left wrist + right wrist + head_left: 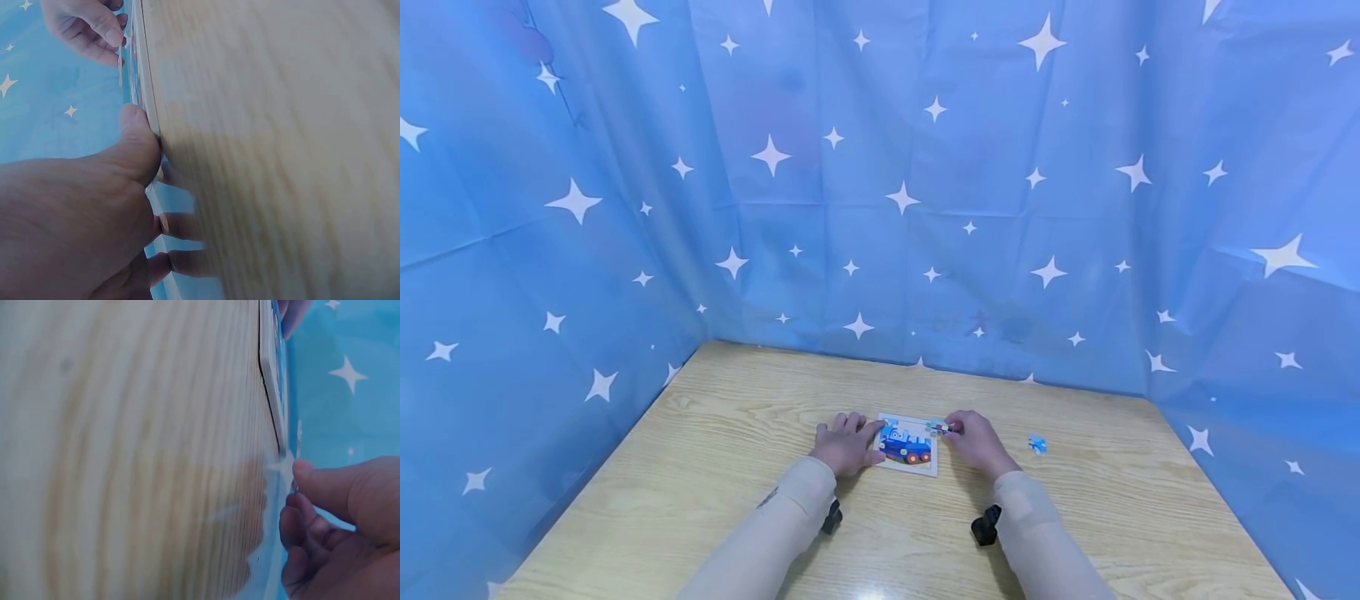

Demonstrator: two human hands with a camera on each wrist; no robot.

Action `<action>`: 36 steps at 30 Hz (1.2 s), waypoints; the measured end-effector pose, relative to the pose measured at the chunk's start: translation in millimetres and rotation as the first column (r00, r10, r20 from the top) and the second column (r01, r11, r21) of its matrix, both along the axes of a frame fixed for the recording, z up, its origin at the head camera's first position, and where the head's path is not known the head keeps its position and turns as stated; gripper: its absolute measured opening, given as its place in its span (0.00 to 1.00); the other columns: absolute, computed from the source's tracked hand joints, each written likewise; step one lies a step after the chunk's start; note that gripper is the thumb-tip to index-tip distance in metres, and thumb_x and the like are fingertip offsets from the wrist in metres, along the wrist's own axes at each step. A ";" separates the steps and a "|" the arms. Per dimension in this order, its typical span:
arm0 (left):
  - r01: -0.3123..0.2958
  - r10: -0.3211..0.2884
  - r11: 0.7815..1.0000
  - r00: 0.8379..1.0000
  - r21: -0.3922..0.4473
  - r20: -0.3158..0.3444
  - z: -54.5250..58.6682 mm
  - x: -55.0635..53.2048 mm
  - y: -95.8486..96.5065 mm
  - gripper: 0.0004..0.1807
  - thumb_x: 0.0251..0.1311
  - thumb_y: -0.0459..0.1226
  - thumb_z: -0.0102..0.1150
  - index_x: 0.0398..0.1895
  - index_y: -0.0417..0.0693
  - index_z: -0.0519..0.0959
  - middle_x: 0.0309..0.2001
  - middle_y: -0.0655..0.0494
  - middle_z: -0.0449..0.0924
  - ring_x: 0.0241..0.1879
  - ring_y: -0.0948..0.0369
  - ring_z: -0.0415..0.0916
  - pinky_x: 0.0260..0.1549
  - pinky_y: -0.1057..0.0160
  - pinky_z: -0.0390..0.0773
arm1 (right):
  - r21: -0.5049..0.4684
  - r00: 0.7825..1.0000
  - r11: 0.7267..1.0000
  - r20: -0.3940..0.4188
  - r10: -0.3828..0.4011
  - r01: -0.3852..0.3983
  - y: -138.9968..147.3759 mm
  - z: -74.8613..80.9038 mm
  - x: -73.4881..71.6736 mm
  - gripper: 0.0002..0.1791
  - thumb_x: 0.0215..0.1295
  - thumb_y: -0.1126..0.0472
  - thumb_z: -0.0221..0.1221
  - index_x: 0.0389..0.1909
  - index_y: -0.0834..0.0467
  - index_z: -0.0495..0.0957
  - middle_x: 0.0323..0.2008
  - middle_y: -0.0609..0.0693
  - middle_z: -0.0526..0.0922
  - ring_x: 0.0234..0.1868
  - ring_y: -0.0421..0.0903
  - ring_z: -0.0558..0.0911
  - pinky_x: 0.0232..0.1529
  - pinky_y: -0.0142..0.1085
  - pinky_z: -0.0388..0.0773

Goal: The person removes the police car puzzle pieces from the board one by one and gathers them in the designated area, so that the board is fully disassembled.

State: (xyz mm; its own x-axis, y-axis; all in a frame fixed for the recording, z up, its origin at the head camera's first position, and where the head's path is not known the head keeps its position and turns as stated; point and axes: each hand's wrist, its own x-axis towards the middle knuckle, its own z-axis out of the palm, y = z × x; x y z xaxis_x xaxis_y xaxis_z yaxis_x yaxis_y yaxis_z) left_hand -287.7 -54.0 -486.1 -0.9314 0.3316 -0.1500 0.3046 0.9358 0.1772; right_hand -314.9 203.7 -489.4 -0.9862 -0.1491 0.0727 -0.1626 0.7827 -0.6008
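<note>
A white-framed jigsaw puzzle [937,467] with a blue train picture lies flat on the table. My left hand [845,446] rests at its left side, thumb and forefinger touching the frame and the other fingers spread on the tabletop. Between thumb and fingers, my right hand [977,442] pinches a multicoloured puzzle piece [938,427] over the puzzle's upper right corner. Edge-on in the right wrist view, the piece [299,439] shows as a thin strip beyond the thumb tip, apart from the tabletop. A pale area without picture shows in the puzzle's upper right.
One loose blue puzzle piece [1037,444] lies on the wooden table [737,450], to the right of my right hand. Blue curtains [880,167] with white stars hang behind the table and along both sides. Dark wrist devices [986,527] sit under both forearms.
</note>
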 end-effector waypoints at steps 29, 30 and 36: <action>-0.007 0.007 1.000 1.000 0.009 0.007 -1.2 0.3 -0.3 0.35 0.73 0.60 0.47 0.80 0.66 0.58 0.71 0.53 0.60 0.61 0.53 0.58 0.58 0.40 0.63 | 0.037 0.999 0.999 0.028 -0.017 0.016 52.1 -0.7 0.3 0.14 0.70 0.69 0.61 0.55 0.68 0.79 0.41 0.56 0.81 0.43 0.52 0.79 0.47 0.51 0.77; -0.008 0.008 1.000 1.000 0.013 0.010 -1.0 0.2 -0.3 0.35 0.73 0.60 0.47 0.80 0.66 0.58 0.71 0.53 0.60 0.61 0.53 0.58 0.58 0.40 0.62 | 0.036 0.999 0.999 0.032 -0.020 0.019 52.7 -0.2 0.5 0.14 0.71 0.69 0.60 0.55 0.68 0.79 0.41 0.56 0.81 0.44 0.52 0.80 0.47 0.51 0.77; -0.005 0.005 1.000 1.000 0.025 0.017 0.3 1.2 -0.3 0.35 0.73 0.60 0.47 0.80 0.66 0.58 0.72 0.53 0.59 0.64 0.52 0.58 0.59 0.40 0.61 | 0.054 0.999 0.998 0.029 -0.030 0.028 57.0 0.3 2.9 0.14 0.70 0.69 0.61 0.54 0.69 0.79 0.41 0.56 0.82 0.42 0.52 0.80 0.46 0.50 0.78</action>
